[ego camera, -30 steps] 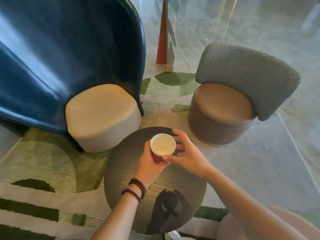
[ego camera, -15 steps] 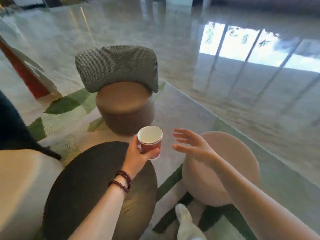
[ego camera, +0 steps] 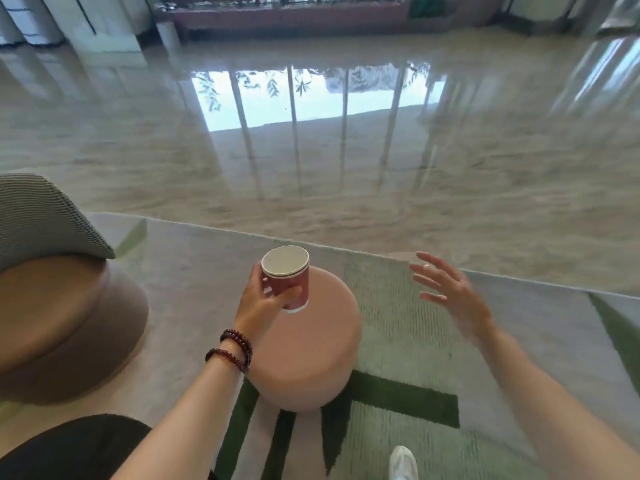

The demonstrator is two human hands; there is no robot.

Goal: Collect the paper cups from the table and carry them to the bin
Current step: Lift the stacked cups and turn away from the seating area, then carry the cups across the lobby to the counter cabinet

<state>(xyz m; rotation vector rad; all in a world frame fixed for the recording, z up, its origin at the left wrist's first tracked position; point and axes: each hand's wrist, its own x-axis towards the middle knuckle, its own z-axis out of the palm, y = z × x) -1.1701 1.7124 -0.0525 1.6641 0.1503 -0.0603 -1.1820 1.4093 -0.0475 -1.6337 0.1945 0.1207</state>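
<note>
Pink stool point(ego camera: 304, 362) beneath held cup point(ego camera: 289, 282).

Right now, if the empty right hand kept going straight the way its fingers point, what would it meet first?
Probably nothing close. The right hand is open, fingers aimed forward and left over the green rug toward the shiny floor. The paper cup sits further left, though depth is unclear.

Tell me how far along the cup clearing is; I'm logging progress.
Done: the red paper cup is off the dark table, gripped upright in the left hand. In hand: carrying it; the right hand is empty. Left: reaching the bin, which isn't in view.
</note>
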